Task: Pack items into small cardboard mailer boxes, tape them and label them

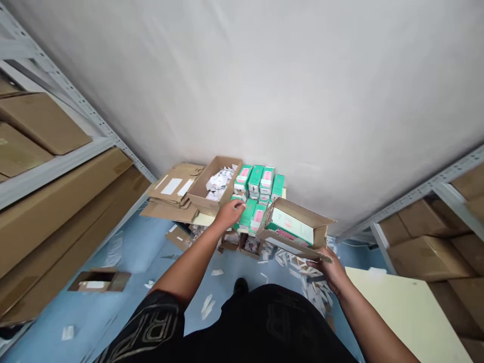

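Observation:
My right hand [329, 267] grips the near right corner of an open cardboard box [321, 237], which is tilted. Inside that box lies a green-and-white carton [293, 226]. My left hand [230, 214] is at the front left of several stacked green cartons [247, 214], its fingers drawn together. What those fingers hold, if anything, is too small to make out. Some of the green cartons have a pink picture on them. Behind the left hand stands an open brown box [206, 199] with crumpled white pieces [221, 180] in it.
Flattened cardboard [172, 186] is stacked at the left. White paper scraps [315, 292] litter the blue floor, where an open box [100, 281] also sits. Shelving with large cartons [49, 121] flanks both sides; a pale yellow panel [404, 312] is at the right.

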`<state>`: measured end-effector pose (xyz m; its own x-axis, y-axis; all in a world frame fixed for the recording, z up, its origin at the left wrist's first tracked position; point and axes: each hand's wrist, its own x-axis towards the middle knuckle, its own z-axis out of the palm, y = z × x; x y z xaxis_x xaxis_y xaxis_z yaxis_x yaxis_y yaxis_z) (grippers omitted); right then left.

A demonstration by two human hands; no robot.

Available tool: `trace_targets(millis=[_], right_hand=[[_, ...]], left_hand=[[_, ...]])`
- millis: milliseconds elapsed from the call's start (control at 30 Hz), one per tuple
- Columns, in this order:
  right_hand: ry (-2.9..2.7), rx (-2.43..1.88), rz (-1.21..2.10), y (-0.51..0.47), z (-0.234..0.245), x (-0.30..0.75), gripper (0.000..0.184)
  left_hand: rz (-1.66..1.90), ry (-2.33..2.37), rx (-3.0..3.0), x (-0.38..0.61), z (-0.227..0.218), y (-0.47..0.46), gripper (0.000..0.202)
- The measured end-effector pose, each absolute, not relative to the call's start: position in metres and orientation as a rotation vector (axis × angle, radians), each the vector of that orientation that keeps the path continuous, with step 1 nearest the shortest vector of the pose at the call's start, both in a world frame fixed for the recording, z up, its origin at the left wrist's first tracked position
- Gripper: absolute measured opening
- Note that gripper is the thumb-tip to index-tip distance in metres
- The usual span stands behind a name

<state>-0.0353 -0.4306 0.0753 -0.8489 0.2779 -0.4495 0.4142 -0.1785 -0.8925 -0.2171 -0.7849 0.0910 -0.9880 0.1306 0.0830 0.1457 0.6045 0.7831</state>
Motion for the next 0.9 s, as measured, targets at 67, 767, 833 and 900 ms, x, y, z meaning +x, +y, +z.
trace_targets(millis=[67, 767, 833, 900], right_hand=[[1.906, 0.818, -2.210, -0.465, 0.072, -0.057, 0.028], [2.020, 1.041, -2.056, -0.575, 0.075, -0.135, 0.019], [2.016, 1.048, -2.051, -0.572, 0.077, -0.138, 0.020], [2.012, 1.036, -2.049, -0.569, 0.079, -0.142, 0.019]], left_hand=[[-1.104, -2.951, -0.104, -0.275, 0.090, -0.831, 0.031], [-0.576, -3.579, -0.036, -0.484, -0.031, -0.908, 0.071], [-0.564, -3.562, -0.063, -0.484, -0.030, -0.906, 0.055], [-0.551, -3.520, -0.058, -0.483, -0.025, -0.908, 0.046]])
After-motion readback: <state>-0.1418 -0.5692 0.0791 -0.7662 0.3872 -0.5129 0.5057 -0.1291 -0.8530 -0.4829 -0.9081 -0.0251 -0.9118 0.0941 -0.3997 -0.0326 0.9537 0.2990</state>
